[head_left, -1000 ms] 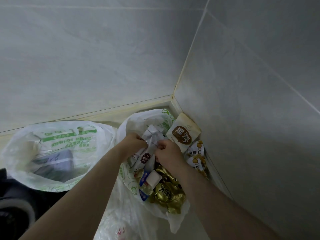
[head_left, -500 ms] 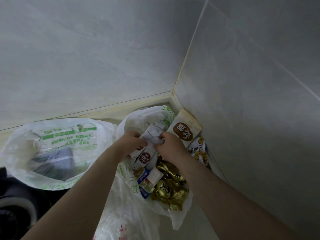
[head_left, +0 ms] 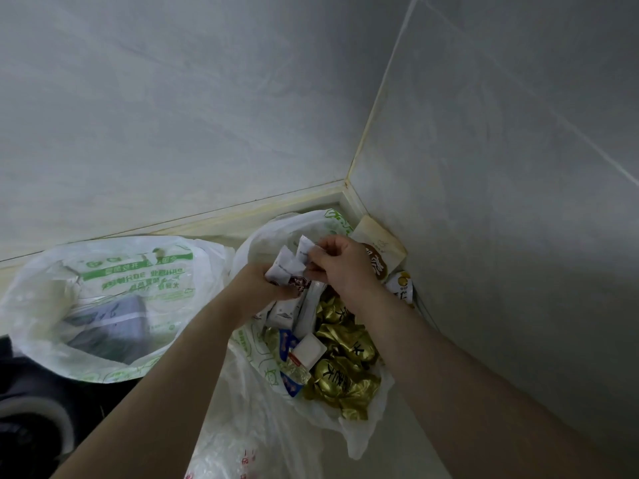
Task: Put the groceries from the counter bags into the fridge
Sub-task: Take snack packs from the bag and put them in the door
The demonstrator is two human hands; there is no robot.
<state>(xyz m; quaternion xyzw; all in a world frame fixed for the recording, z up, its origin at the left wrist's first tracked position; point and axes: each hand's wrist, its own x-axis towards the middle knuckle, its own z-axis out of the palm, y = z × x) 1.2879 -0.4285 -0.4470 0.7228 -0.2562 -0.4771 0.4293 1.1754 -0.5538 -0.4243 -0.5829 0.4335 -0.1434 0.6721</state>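
Two pale grey tiled walls [head_left: 207, 115] meet in a corner [head_left: 349, 181] behind everything; a yellowed sealant strip [head_left: 242, 210] runs along the foot of the rear wall; a white grout line [head_left: 518, 88] crosses the right-hand wall; a dark round object [head_left: 31, 423], blurred, sits at the lower left edge.

Open white plastic bag [head_left: 262, 236] with green print, in counter corner, mouth spread. Small white packets [head_left: 288, 271] bunched upright above its mouth, brown round logo on one. Heap of crumpled gold-wrapped packs [head_left: 345, 378] inside, right. Blue-and-white packet [head_left: 294, 361] beside them. Second white bag [head_left: 103, 271], green lettering, left, dark box inside.
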